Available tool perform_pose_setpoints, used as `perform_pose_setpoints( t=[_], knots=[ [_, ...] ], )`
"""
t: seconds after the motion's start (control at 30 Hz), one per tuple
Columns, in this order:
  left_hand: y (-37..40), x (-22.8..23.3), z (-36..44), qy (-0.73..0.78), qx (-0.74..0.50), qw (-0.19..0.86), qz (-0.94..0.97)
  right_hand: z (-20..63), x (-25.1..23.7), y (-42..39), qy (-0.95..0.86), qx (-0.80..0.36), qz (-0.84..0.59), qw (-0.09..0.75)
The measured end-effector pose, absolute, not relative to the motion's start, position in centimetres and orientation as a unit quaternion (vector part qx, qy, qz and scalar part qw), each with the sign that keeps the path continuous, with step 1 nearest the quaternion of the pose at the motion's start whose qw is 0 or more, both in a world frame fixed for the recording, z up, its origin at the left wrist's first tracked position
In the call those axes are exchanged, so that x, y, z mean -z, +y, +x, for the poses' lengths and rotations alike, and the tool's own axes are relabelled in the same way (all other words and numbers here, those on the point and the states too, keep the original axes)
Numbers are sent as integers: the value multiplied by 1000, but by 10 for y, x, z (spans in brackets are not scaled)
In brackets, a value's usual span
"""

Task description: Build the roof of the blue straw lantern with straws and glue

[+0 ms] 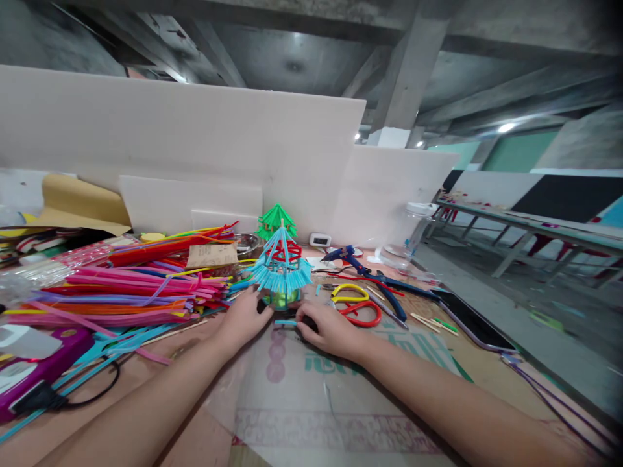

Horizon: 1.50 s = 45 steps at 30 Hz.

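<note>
A small pavilion model (282, 272) stands upright before me, with a light-blue pipe-cleaner roof, red pieces showing within the roof frame and a green lower part. My left hand (249, 316) is closed at the left side of its dark base, fingers partly hidden. On the other side my right hand (324, 327) is closed, its fingertips at the end of a short blue pipe-cleaner piece (285, 322) just in front of the base. Right behind rises a green pointed roof (276, 220), partly covered by the blue one.
Bundles of coloured pipe cleaners (146, 288) lie left, near a purple device (43, 370). On the right are scissors (363, 314), a blue glue gun (348, 256), pliers (389, 292), a phone (474, 318) and a clear jar (416, 227). White boards (195, 136) stand behind.
</note>
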<state>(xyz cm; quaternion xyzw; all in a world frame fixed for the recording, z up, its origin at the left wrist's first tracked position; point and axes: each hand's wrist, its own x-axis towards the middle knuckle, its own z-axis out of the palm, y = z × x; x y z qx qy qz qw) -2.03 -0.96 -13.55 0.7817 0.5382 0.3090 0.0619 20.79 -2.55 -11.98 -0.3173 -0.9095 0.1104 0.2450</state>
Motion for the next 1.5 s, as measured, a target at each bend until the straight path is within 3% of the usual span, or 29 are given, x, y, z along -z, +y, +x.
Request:
perform_pose_setpoints(
  t=[0.83,1.3,1.5],
  knots=[
    [2,141,-27,598,-299,96,737,206,115,-30,-922,-47,-262,281],
    [-2,136,-29,570,-288,93,764,212,114,-26,-910,19,-303,283],
    [1,138,-35,578,-298,104,753,228,91,-12,-841,-42,-410,351]
  ],
)
